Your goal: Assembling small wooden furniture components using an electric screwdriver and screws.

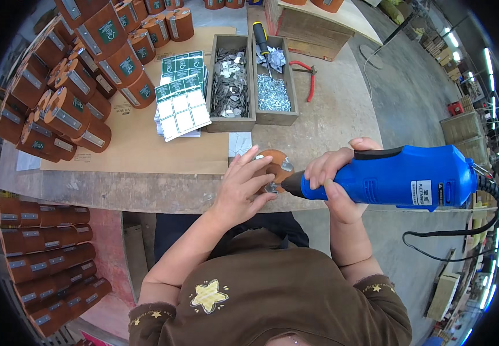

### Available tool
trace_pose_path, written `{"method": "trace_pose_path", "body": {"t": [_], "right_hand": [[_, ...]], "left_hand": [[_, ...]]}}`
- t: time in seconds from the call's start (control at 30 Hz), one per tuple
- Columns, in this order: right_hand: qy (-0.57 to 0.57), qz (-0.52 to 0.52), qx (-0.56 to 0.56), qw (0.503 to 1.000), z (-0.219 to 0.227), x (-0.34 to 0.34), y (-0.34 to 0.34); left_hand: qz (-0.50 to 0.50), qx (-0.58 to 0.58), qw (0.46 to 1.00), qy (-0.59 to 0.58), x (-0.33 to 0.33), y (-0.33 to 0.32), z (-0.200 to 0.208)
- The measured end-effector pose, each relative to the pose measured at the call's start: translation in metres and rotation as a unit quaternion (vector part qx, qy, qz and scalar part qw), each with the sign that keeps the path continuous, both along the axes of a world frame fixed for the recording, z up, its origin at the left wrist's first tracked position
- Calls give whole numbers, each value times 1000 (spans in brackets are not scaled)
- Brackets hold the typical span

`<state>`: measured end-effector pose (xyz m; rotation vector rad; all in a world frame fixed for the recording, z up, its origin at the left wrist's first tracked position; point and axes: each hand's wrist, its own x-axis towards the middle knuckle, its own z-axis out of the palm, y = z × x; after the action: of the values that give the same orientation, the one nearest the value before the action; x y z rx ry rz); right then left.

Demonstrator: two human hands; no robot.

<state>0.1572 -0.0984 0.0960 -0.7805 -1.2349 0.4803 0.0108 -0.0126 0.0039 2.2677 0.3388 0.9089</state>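
In my right hand (pixel 337 176) is a blue electric screwdriver (pixel 405 176) with a black nose, held level and pointing left. Its tip meets a small metal plate (pixel 271 188) at the near edge of a brown round pot (pixel 273 163) on the table. My left hand (pixel 244 184) lies over the pot's left side, the plate between its thumb and forefinger, the other fingers reaching over the pot. Another metal plate (pixel 287 165) shows on the pot's right edge. The fingers hide part of the pot.
Stacked brown pots (pixel 68 112) crowd the left. Label sheets (pixel 183 106) lie beside a box of metal plates (pixel 230 122) and a box of screws (pixel 278 119) holding a yellow-black screwdriver (pixel 260 36). Red-handled pliers (pixel 312 83) lie right of them. The power tool's black cable (pixel 498 202) loops at right.
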Motion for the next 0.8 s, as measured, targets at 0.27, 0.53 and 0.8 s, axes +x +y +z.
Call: {"method": "trace_pose_path", "body": {"t": [0.27,0.53,0.8], "right_hand": [[-80,2,-88,993,9,-3,3],[-106,-6,-94,990,9,-2,7],[66,-40,-66,995,6,-4,2]], "left_hand": [[-14,-9,1000,2,2,5,-2],[-8,-16,1000,4,3,3,-2],[-30,-20,999,35,0,7,3]]}}
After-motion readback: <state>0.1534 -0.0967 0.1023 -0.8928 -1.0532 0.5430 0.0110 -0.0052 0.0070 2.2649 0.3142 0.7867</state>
